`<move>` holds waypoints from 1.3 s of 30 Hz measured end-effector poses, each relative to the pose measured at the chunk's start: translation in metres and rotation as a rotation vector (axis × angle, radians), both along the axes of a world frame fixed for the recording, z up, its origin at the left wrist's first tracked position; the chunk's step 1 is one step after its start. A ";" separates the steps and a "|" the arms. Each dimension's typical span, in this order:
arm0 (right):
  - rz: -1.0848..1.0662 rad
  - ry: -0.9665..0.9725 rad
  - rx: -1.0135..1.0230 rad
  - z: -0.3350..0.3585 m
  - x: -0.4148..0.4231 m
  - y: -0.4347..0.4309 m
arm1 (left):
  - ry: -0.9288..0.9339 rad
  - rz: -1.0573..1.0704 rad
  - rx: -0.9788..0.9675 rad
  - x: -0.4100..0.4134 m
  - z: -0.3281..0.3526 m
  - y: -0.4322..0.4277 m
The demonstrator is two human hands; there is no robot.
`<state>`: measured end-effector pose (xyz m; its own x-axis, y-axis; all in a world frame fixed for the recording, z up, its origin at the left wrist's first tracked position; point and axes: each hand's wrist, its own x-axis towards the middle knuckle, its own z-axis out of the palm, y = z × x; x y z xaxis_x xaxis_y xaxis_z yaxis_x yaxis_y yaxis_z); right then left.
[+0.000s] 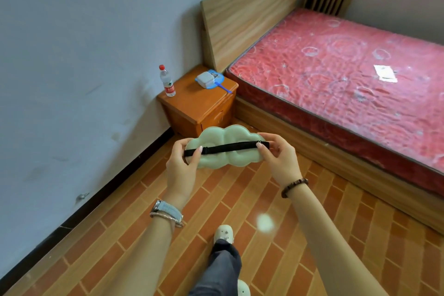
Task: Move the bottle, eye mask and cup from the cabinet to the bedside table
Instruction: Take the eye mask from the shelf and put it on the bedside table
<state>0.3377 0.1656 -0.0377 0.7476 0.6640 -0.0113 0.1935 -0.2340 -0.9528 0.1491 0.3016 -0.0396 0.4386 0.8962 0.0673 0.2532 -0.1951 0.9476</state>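
A pale green cloud-shaped eye mask (225,137) with a black strap hangs in the air in front of me, over the floor and just short of the bedside table. My left hand (182,166) pinches its left end and my right hand (278,158) pinches its right end, strap side facing me. The orange wooden bedside table (192,101) stands in the corner between wall and bed. A clear water bottle (167,81) with a red cap stands upright at the table's back left corner. No cup or cabinet is in view.
A blue hand fan (217,79) with a small white box (205,79) on it lies on the table's right half. The bed with a red mattress (336,74) and wooden headboard fills the right. A white slip lies on the mattress. Brick-pattern floor lies below.
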 end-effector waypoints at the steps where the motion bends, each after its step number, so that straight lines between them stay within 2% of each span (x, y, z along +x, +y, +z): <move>1: -0.002 -0.004 -0.003 0.001 0.007 0.013 | -0.007 0.002 -0.004 0.007 -0.002 0.013; 10: -0.016 -0.039 -0.036 0.006 0.070 0.116 | -0.056 -0.039 -0.084 0.069 0.000 0.120; 19: 0.009 -0.040 -0.077 -0.010 0.145 0.191 | -0.029 -0.045 -0.166 0.136 -0.017 0.190; 31: 0.201 -0.033 -0.140 -0.030 0.304 0.332 | -0.006 0.156 -0.184 0.271 -0.036 0.285; 39: 0.354 -0.051 -0.208 -0.046 0.355 0.427 | 0.022 0.297 -0.225 0.309 -0.056 0.345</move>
